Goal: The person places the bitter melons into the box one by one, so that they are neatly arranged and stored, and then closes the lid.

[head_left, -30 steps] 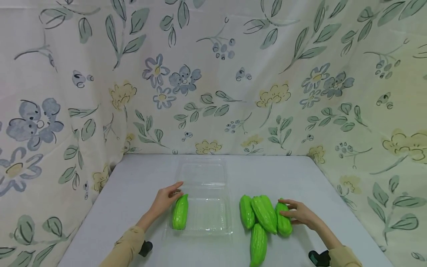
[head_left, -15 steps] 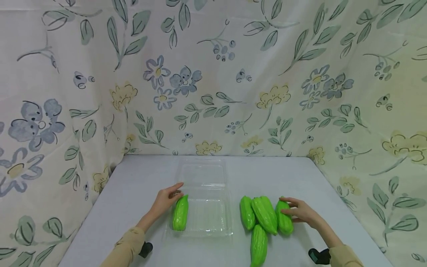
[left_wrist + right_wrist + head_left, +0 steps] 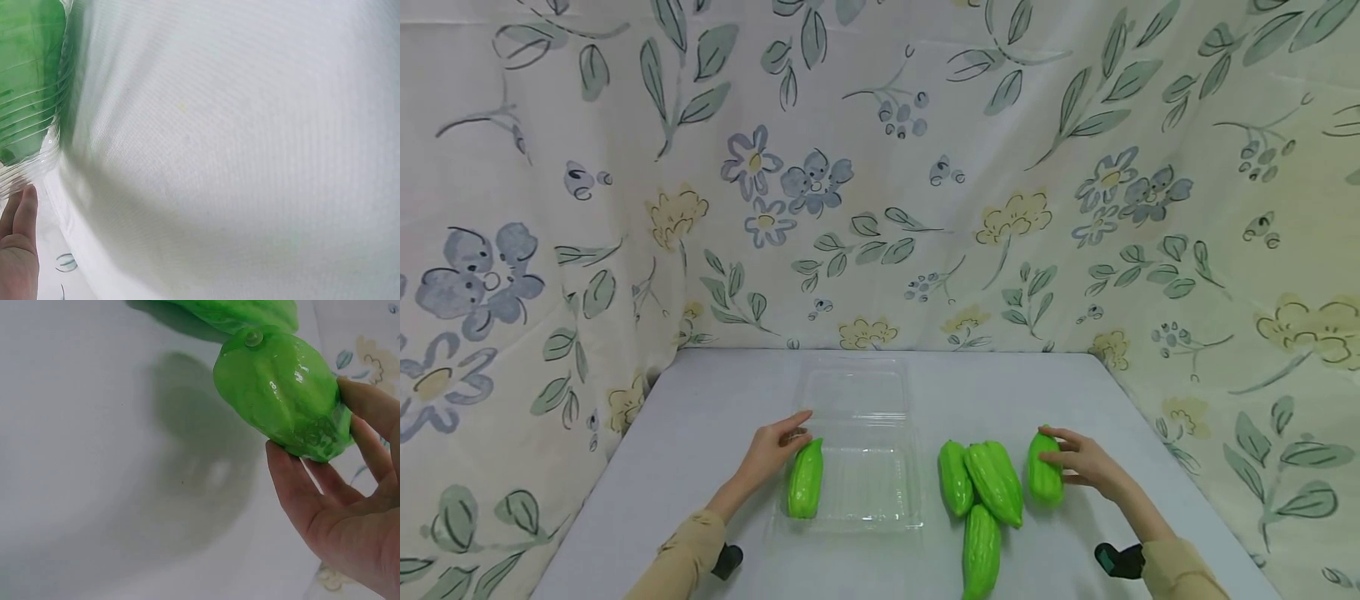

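My right hand point(image 3: 1086, 462) holds a glossy, ridged green bitter melon point(image 3: 281, 394) between thumb and fingertips. In the right wrist view it hangs above the white table, over its shadow. My left hand point(image 3: 775, 446) is at the left side of an open clear plastic box point(image 3: 868, 521); in the left wrist view its straight fingers point(image 3: 26, 212) touch the ribbed wall. Inside, along the left side, lies one bitter melon point(image 3: 805, 483). Right of the box, three more form a group: a left one point(image 3: 955, 479), a middle one point(image 3: 995, 482) and a front one point(image 3: 981, 550).
The box's clear lid point(image 3: 853, 387) lies folded back towards the far table edge. White cloth covers the table point(image 3: 722, 400). A flower-print curtain point(image 3: 880, 167) stands behind and at both sides. Black wrist devices show at the left point(image 3: 727, 561) and right point(image 3: 1120, 561) sleeves.
My right hand has lifted the rightmost bitter melon and moved it slightly right and away from the group. The left hand and the box have stayed in place.
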Motion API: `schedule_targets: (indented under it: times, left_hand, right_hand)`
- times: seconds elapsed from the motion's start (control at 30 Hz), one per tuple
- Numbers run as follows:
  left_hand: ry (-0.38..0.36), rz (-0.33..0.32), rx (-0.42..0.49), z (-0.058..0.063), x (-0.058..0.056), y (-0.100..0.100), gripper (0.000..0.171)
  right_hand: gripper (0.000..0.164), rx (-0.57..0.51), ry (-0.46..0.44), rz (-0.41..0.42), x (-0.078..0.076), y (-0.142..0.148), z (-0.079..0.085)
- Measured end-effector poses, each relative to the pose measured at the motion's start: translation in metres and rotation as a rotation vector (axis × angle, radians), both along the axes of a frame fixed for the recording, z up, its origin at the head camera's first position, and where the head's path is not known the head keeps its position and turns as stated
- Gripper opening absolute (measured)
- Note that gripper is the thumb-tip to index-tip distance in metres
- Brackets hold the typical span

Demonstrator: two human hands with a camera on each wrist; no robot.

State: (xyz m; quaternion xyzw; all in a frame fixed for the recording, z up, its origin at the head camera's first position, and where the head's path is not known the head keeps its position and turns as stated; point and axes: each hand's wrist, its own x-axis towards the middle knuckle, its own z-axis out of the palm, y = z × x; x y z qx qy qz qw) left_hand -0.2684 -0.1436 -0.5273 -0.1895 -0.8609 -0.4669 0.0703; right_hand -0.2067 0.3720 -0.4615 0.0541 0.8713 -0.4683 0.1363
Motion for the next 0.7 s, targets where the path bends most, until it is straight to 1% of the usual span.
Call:
schedule_targets:
  times: [0.23, 0.47, 0.7]
  left_hand:
    - [-0.011, 0.002, 0.003, 0.001, 0.001, 0.000, 0.047]
    - [-0.010, -0.007, 0.016, 0.001, 0.001, -0.001, 0.047]
    - [-0.002, -0.009, 0.015, 0.001, 0.000, 0.000, 0.046]
  right_hand:
    - [0.070, -0.063, 0.008, -0.036, -0.008, 0.004, 0.006]
    - [0.071, -0.122, 0.006, -0.093, -0.015, 0.010, 0.010]
    - [0.074, -0.234, -0.003, -0.199, -0.023, 0.014, 0.010]
